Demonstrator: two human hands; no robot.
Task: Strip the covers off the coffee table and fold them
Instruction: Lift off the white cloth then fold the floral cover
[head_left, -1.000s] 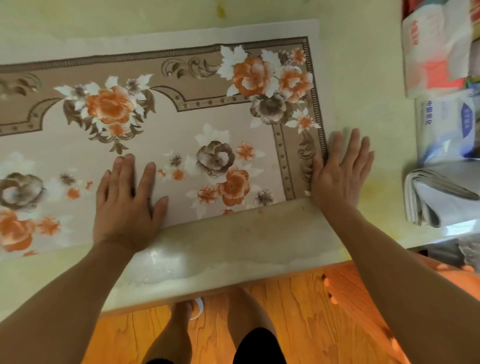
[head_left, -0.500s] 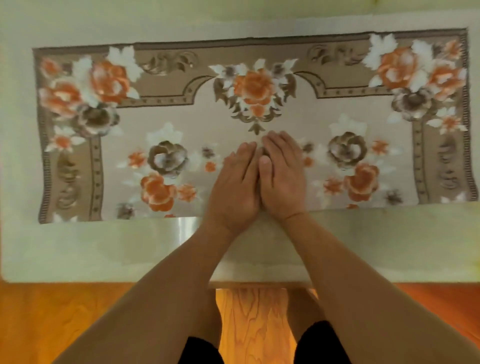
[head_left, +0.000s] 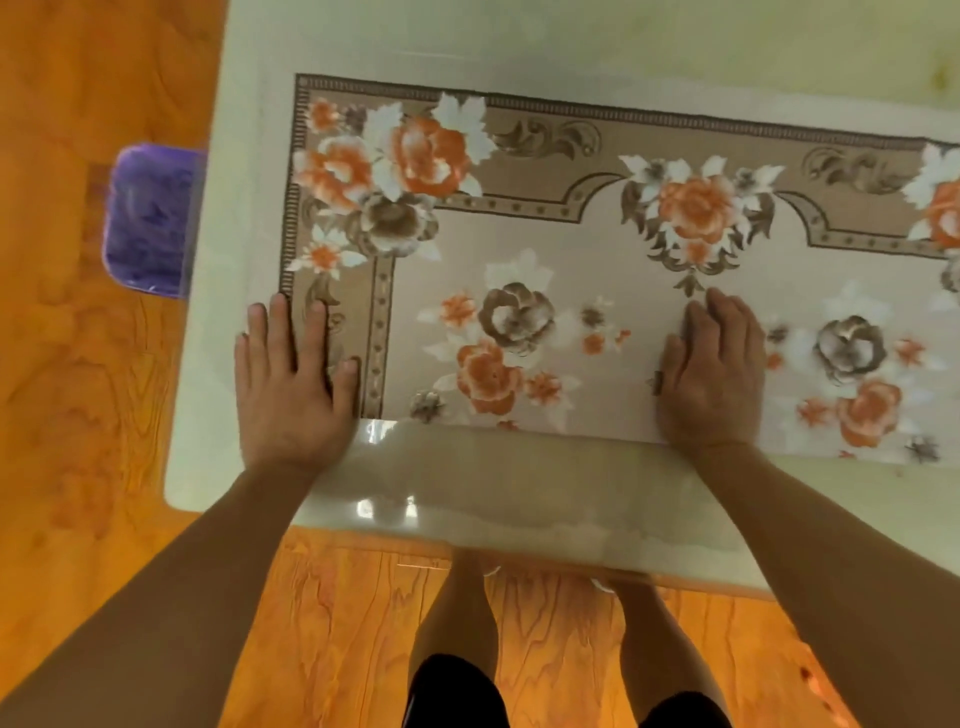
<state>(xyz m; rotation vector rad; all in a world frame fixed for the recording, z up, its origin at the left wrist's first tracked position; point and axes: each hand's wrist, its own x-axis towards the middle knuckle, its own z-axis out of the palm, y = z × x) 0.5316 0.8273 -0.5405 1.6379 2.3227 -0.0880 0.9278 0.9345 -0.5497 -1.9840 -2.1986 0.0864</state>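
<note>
A floral cover (head_left: 571, 249), beige with orange and brown flowers and a brown border, lies folded flat on the pale glossy coffee table (head_left: 467, 499). Its folded edge runs along the near side. My left hand (head_left: 291, 379) lies flat with straight fingers on the cover's near left corner, partly on the bare tabletop. My right hand (head_left: 711, 369) presses flat on the cover near its middle, just behind the folded edge. Neither hand holds anything.
A purple bin (head_left: 148, 218) stands on the orange wooden floor (head_left: 78, 364) just left of the table's left end. My legs (head_left: 457, 623) stand against the table's near edge. Bare tabletop (head_left: 623, 47) runs beyond the cover.
My hands, side by side at the cover's middle half a second ago, have spread apart; the left slid to the left corner. The view has swung to the table's left end.
</note>
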